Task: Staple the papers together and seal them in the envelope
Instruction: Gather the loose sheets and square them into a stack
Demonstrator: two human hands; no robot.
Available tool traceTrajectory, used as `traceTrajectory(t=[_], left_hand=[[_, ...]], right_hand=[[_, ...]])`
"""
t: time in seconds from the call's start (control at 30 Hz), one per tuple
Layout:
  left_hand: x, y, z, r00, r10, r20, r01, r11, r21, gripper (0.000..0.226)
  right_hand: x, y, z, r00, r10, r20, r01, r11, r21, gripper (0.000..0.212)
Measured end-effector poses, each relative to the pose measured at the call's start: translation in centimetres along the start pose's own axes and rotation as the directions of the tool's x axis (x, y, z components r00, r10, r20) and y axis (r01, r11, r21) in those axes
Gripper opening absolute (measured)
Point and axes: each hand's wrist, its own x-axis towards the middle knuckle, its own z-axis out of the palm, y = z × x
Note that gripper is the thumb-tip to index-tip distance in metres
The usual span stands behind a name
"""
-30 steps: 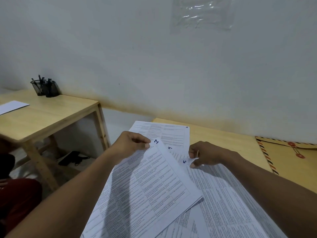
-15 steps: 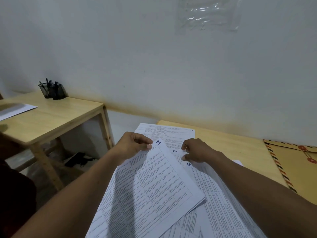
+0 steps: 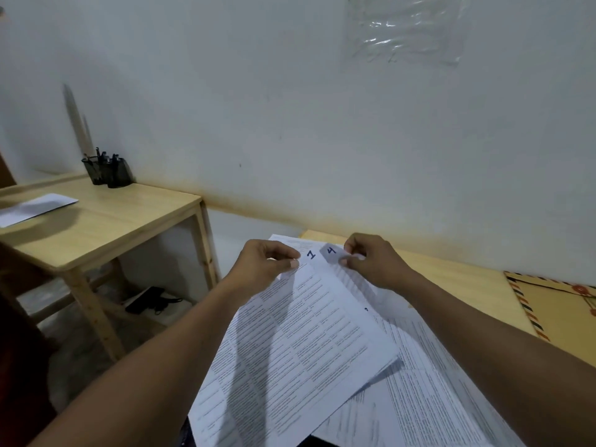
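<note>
Head view: the task looked early, at the collating stage. The left hand [image 3: 267,266] pinched the top corner of the sheet marked 1 [image 3: 306,333] between thumb and fingers, with the sheet raised and tilted over the rest. The right hand [image 3: 374,262] pinched the top corner of the sheet marked 4 [image 3: 342,269], which sat just behind and partly under the first sheet. More printed papers [image 3: 435,398] lay fanned and unaligned on the desk [image 3: 451,279] below both forearms. No staple showed in any corner and no stapler was in view. Judged: nothing stapled, nothing in the envelope. Ordering and squaring the stack, stapling, inserting and sealing were all left to do.

Containers: the brown envelope [image 3: 561,308], with a striped border and red string-tie buttons, lay flat at the desk's right edge. It was well apart from the hands and partly cut off by the frame. It looked thin, probably empty, but its contents could not be confirmed. A black mesh pen holder [image 3: 108,172] stood at the back of the side table [image 3: 106,227] against the wall, with pens sticking up out of it. One loose white sheet [image 3: 35,208] lay on that table's left part, well apart from the holder.
</note>
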Motion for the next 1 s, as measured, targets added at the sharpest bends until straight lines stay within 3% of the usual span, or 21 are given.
traceTrajectory(t=[0.17, 0.33, 0.6, 0.7, 0.83, 1.0], left_hand=[[0.7, 2.0, 0.6, 0.99, 0.123, -0.063, -0.123, 0.992, -0.001, 0.008], [1.3, 4.0, 0.8, 0.974, 0.196, -0.114, -0.189, 0.98, 0.066, 0.008], [1.4, 5.7, 0.4, 0.955, 0.214, -0.205, -0.21, 0.977, 0.043, 0.007], [1.6, 5.9, 0.2, 0.96, 0.174, -0.22, -0.185, 0.982, -0.029, 0.007], [1.3, 5.8, -0.1, 0.971, 0.138, -0.196, -0.16, 0.982, -0.102, 0.008], [1.0, 5.1, -1.3, 0.989, 0.147, -0.022, -0.147, 0.989, -0.019, 0.028]], right_hand=[[0.3, -2.0, -1.2, 0.988, -0.017, -0.152, 0.036, 0.992, 0.123, 0.015], [0.2, -3.1, -1.6, 0.994, -0.033, -0.107, 0.052, 0.983, 0.178, 0.004], [0.6, -4.7, -1.6, 0.992, -0.019, -0.122, 0.054, 0.956, 0.287, 0.016], [0.6, -5.3, -1.5, 0.992, -0.06, -0.113, 0.085, 0.969, 0.232, 0.016], [0.5, -5.8, -0.9, 0.982, -0.096, -0.16, 0.117, 0.985, 0.128, 0.012], [0.2, -5.8, -0.9, 0.976, -0.057, -0.208, 0.087, 0.986, 0.139, 0.012]])
